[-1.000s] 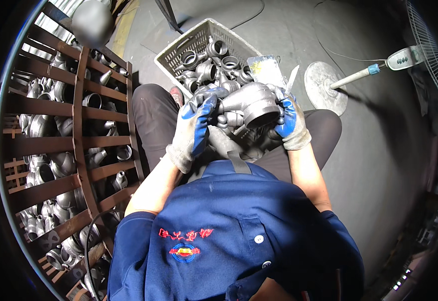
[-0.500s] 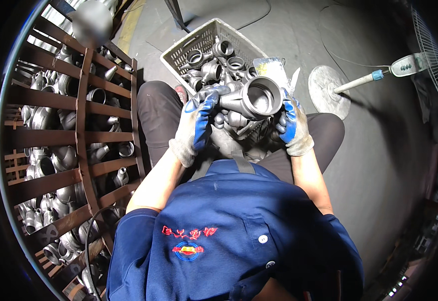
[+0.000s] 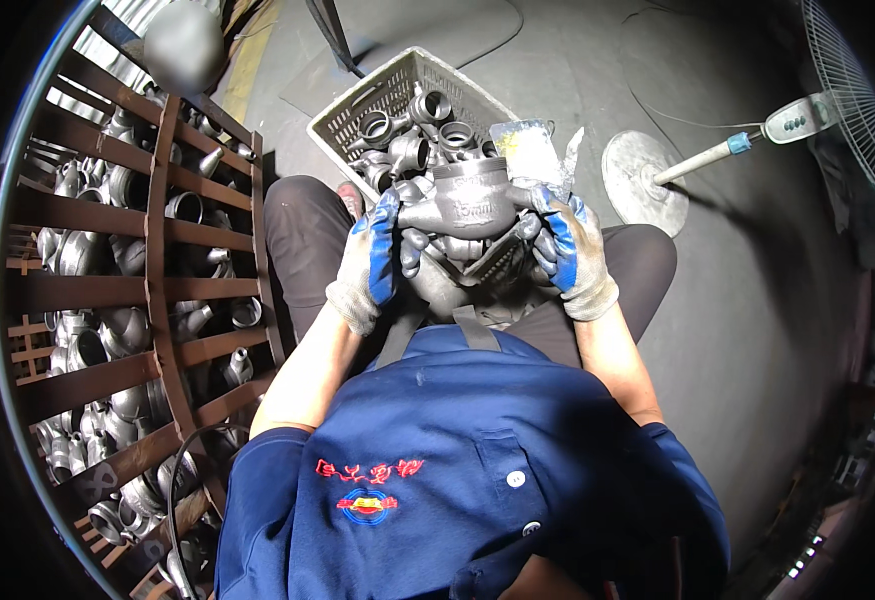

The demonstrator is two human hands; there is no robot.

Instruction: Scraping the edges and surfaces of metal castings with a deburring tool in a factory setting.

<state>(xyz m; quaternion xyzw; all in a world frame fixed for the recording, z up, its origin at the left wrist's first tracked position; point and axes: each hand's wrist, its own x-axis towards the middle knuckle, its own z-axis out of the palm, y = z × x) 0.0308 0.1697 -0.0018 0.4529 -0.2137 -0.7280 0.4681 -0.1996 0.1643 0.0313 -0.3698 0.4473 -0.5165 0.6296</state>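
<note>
A grey cast-metal water meter body (image 3: 469, 205) is held up between my two hands, its round mouth upward and its side facing me, with raised markings on the wall. My left hand (image 3: 374, 248), in a white glove with a blue-coated palm, grips its left pipe end. Around the right pipe end, the fingers of my right hand (image 3: 564, 248) are closed in a matching glove. Behind and below it, a grey plastic crate (image 3: 342, 140) holds several similar castings (image 3: 409, 152). A pale card or bag with a yellow patch (image 3: 529, 150) lies at the crate's right side.
At my left stands a rusty barred metal cage (image 3: 160, 240) filled with similar castings (image 3: 79, 240). A standing fan (image 3: 802, 120) with a round base (image 3: 645, 190) is on the grey floor to the right. My knees (image 3: 302, 235) flank the crate.
The meter body has been turned, so its open mouth no longer faces me and its marked side does. Both hands stay on it, slightly shifted. The whole view has shifted a little.
</note>
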